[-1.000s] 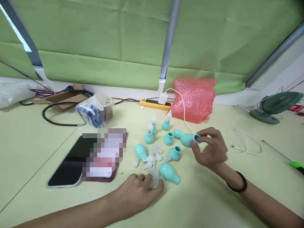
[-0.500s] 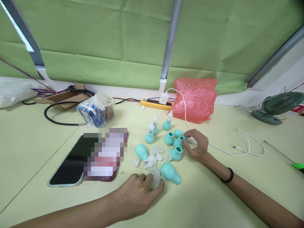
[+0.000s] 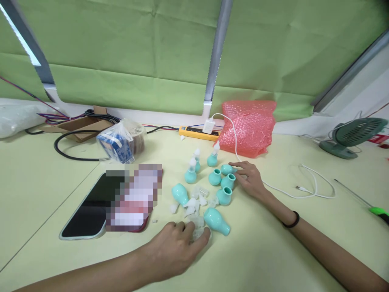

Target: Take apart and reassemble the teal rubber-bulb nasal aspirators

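Observation:
My right hand (image 3: 251, 180) reaches to the back of a cluster of turquoise squeeze bulbs. Its fingers close round the neck of a bulb lying on its side (image 3: 226, 169). Beside it, several bulbs stand with their mouths up, among them one upright bulb (image 3: 227, 181). My left hand (image 3: 178, 245) rests low on the table, thumb and fingers apart around a clear plastic piece (image 3: 200, 234), partly hidden by the fingers. A larger turquoise bulb (image 3: 216, 221) lies just right of that hand. Loose white tips (image 3: 191, 207) and clear parts are piled between the bulbs.
Assembled bulbs with clear necks and white tips (image 3: 191, 172) stand behind the pile. Two phones (image 3: 91, 211) lie to the left. Farther back are a bagged blue box (image 3: 117, 144), a yellow power strip (image 3: 194, 133) and pink bubble wrap (image 3: 247, 129). A white cable and screwdriver (image 3: 354, 194) lie right.
My right hand has shifted slightly back, its fingers moving from beside an upright bulb onto the neck of the lying bulb. My left hand stays in place.

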`<state>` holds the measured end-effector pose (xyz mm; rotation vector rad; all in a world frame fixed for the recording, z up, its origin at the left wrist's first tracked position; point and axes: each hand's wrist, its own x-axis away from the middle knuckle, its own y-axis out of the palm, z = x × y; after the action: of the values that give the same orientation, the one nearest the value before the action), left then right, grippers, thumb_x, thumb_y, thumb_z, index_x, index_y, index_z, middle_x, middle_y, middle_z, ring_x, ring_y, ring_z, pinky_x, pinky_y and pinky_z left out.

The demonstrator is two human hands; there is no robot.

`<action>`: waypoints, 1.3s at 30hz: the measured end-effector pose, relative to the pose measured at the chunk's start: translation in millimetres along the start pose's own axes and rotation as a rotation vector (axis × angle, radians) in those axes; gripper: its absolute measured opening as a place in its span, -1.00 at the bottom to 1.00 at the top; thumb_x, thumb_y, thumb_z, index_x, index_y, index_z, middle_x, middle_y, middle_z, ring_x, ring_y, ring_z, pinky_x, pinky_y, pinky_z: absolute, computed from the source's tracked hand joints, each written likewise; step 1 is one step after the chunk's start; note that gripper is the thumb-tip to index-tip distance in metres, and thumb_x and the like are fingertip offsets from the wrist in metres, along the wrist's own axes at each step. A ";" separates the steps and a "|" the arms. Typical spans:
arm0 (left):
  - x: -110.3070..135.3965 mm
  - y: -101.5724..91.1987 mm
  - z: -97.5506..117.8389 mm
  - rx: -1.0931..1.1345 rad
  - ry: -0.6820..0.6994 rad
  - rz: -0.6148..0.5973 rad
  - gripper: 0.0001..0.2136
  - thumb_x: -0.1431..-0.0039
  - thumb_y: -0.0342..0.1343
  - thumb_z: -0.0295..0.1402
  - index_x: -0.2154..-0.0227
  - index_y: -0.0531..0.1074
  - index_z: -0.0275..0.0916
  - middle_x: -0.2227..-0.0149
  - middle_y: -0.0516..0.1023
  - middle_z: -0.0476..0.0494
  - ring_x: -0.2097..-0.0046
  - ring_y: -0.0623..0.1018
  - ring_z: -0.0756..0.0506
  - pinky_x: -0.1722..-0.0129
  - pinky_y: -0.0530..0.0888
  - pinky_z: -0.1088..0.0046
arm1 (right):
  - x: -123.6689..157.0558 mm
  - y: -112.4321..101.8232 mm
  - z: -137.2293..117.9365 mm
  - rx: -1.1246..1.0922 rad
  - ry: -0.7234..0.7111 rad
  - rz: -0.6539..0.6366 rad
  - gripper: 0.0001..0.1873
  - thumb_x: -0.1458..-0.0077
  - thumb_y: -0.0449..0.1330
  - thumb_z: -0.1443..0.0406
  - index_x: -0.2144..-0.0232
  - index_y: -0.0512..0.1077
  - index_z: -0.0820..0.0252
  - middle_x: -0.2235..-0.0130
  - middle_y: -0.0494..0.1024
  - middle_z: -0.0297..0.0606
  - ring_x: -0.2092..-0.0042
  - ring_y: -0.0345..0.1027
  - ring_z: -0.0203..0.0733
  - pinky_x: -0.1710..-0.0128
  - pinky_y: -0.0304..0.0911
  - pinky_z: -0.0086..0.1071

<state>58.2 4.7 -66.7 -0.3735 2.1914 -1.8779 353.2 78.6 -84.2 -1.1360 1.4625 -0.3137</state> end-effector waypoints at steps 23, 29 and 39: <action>4.7 -17.6 -4.5 0.435 -0.144 0.318 -0.77 -0.11 -0.16 -0.38 0.15 0.08 -0.26 0.46 0.43 -0.08 0.52 0.43 -0.07 0.58 0.37 0.41 | -1.5 -26.1 -82.9 -0.267 -0.051 0.362 -0.31 0.00 0.08 0.29 -0.14 -0.13 0.11 0.01 0.22 -0.09 0.08 0.20 -0.03 0.18 0.20 -0.13; 7.7 -25.9 -3.1 0.589 -0.165 0.453 -0.80 -0.07 -0.10 -0.37 0.22 0.12 -0.25 0.48 0.41 -0.04 0.52 0.40 -0.02 0.52 0.34 0.46 | 13.7 -42.1 -123.7 0.120 -0.447 0.365 -0.58 0.12 0.20 0.39 0.18 0.32 -0.15 0.54 0.30 -0.33 0.37 0.14 -0.15 0.36 0.05 -0.20; 7.2 -29.7 -6.1 0.686 -0.170 0.421 -0.73 -0.06 -0.15 -0.20 0.26 0.18 -0.28 0.55 0.35 -0.03 0.56 0.33 -0.01 0.57 0.29 0.50 | 10.0 -52.3 -138.1 0.283 -0.733 0.228 -0.79 0.10 0.13 0.47 0.68 0.31 0.18 0.38 0.50 -0.25 0.30 0.33 -0.15 0.35 0.19 -0.17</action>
<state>50.7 3.7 -36.5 0.0566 1.2706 -2.0877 258.1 -10.8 -14.5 -0.7275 0.8469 0.0620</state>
